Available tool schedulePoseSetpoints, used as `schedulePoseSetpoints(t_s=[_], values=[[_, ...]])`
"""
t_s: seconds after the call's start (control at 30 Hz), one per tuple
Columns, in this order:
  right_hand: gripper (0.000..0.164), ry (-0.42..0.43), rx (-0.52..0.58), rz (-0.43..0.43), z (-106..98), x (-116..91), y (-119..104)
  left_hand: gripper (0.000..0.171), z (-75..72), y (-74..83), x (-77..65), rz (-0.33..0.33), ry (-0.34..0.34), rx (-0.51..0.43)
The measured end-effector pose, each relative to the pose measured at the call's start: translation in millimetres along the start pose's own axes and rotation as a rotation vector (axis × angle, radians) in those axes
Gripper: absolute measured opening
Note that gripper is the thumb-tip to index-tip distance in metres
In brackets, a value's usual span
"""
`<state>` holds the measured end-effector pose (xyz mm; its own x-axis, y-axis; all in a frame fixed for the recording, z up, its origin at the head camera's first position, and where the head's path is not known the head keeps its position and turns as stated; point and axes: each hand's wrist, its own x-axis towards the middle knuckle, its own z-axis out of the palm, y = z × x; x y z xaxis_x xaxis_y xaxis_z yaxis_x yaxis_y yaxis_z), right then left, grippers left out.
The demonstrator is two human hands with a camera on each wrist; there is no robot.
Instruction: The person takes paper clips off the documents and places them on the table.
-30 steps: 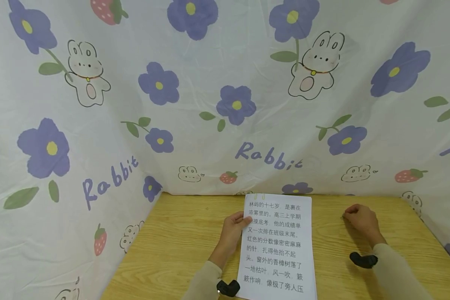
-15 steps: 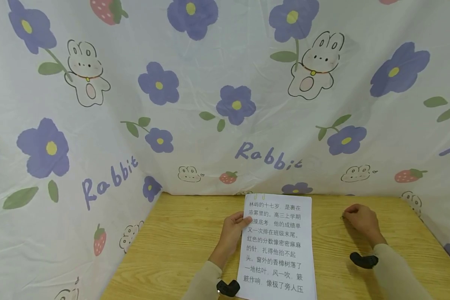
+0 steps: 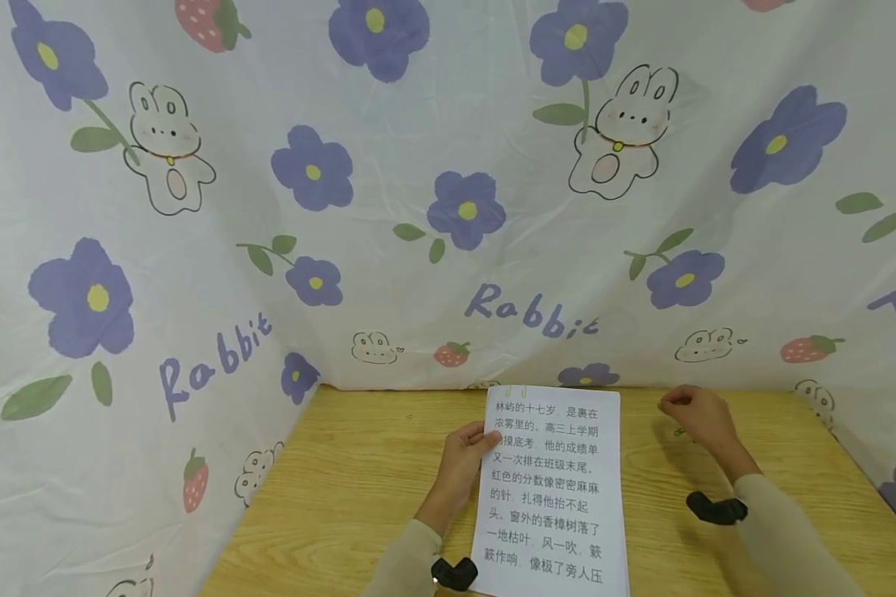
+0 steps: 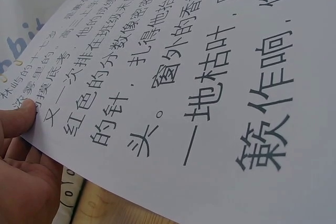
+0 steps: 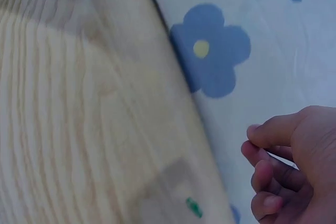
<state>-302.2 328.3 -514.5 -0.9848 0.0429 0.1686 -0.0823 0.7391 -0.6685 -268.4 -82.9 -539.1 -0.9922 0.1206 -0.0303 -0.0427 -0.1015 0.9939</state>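
My left hand (image 3: 465, 456) grips the left edge of the printed paper (image 3: 552, 489), thumb on the front and fingers behind. In the left wrist view the thumb (image 4: 20, 116) presses near the first lines of text. Two yellowish paper clips (image 3: 524, 390) sit on the paper's top edge. My right hand (image 3: 702, 419) is raised over the table, right of the paper. Its thumb and index fingertips meet in the right wrist view; no object shows between them, though a tiny one could be hidden. Below it, a small green item (image 5: 193, 207), perhaps a paper clip, lies on the table.
The wooden table (image 3: 358, 473) ends at a white cloth (image 3: 388, 274) hung behind and beside it, printed with rabbits, flowers and strawberries. Each wrist carries a black strap-like piece (image 3: 717, 508).
My right hand has lifted from the tabletop and shifted up and slightly left, leaving the green item in sight below. My left hand and the paper stay in place.
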Motion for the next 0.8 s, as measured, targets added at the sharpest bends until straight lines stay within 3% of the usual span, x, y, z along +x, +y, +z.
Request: schedulePoseSetpoints(t_s=[0.43,0.8], values=[[0.021,0.008,0.040,-0.149,-12.0,1.8,-81.0,0.033,0.4,-2.5,1.7,-0.010,0.016,0.010],[0.015,-0.004,0.075,-0.237,-8.0,0.9,-131.1,0.034,0.9,-2.8,0.4,0.000,0.019,0.016]])
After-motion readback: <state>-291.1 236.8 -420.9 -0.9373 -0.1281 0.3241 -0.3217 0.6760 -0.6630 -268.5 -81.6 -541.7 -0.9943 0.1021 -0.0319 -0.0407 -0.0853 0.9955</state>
